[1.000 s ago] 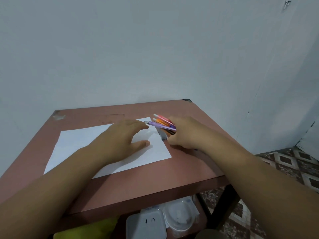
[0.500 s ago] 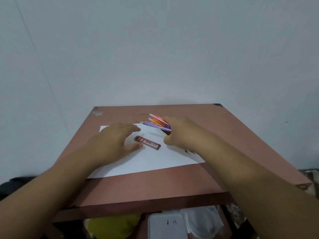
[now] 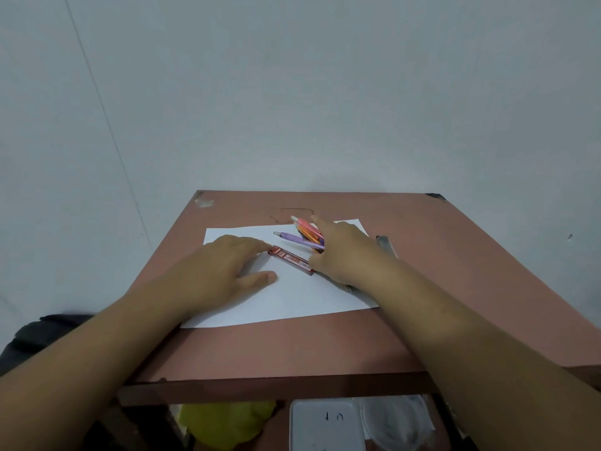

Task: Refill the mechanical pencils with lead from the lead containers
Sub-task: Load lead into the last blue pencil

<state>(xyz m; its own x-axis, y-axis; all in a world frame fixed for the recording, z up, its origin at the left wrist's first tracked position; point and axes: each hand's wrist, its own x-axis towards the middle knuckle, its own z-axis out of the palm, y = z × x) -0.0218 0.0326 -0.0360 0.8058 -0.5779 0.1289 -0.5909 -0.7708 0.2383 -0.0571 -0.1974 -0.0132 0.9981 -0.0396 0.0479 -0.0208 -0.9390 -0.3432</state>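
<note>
A dark red lead container [image 3: 291, 257] lies slanted on a white sheet of paper [image 3: 292, 301]. My left hand [image 3: 218, 271] rests flat on the paper, fingertips touching the container's left end. My right hand [image 3: 344, 252] lies spread over a fanned bundle of mechanical pencils, its thumb at the container's right end. A purple pencil [image 3: 296, 239] and pink and orange pencils [image 3: 304, 226] stick out to the upper left from under its fingers; their tips are hidden. A grey lead container [image 3: 384, 241] lies just right of that hand.
The reddish-brown table [image 3: 292, 349] stands against a pale wall. On a shelf below its front edge sit a white box [image 3: 325, 424], a yellow-green object [image 3: 227, 424] and a clear plastic tub [image 3: 398, 424]. A dark bag [image 3: 42, 333] lies at the left.
The view swung so the table is centred. My left hand uncovered the red lead container. My right hand's index finger lifted and the pencils fanned out on the paper.
</note>
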